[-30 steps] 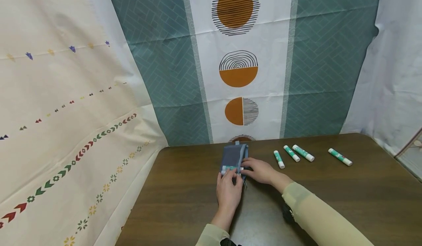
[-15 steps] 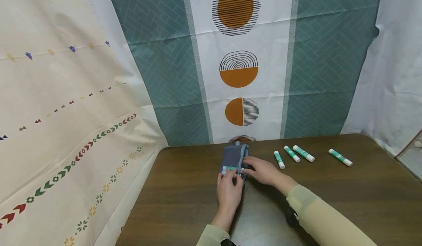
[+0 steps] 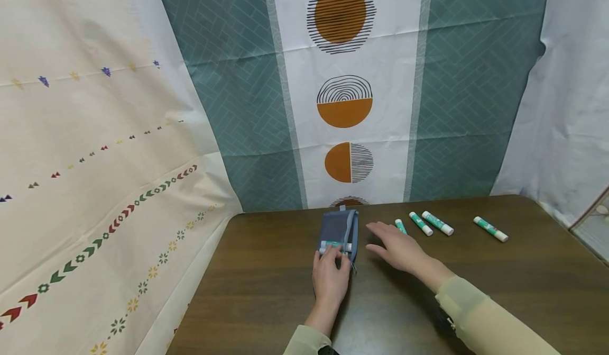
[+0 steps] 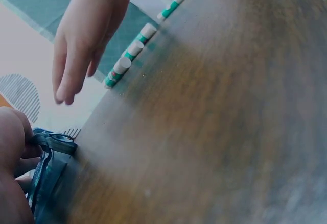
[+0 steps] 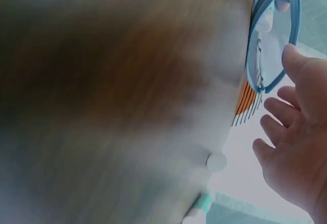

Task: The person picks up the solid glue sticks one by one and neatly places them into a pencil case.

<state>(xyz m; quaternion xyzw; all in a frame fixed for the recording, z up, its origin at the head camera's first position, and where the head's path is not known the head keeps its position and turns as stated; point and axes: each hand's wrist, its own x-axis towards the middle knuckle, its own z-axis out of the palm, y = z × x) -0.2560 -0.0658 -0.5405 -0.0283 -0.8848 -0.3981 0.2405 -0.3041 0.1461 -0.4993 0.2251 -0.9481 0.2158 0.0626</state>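
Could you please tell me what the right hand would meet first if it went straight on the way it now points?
Probably the open side of the blue-grey pouch, just ahead of the right hand; the hand's height is unclear, so it might pass above.

Left hand [image 3: 330, 278] holds near end of blue pouch [image 3: 334, 224]; green-white tube [image 3: 331, 245] shows in it, just past that hand. Right hand [image 3: 399, 248], fingers extended, apart from pouch, right of it. Beyond right hand: tube partly hidden by it [image 3: 400, 225], adjacent pair of tubes [image 3: 437, 223], another tube farther right [image 3: 490, 229]. Brown table [image 3: 257, 291] beneath both.
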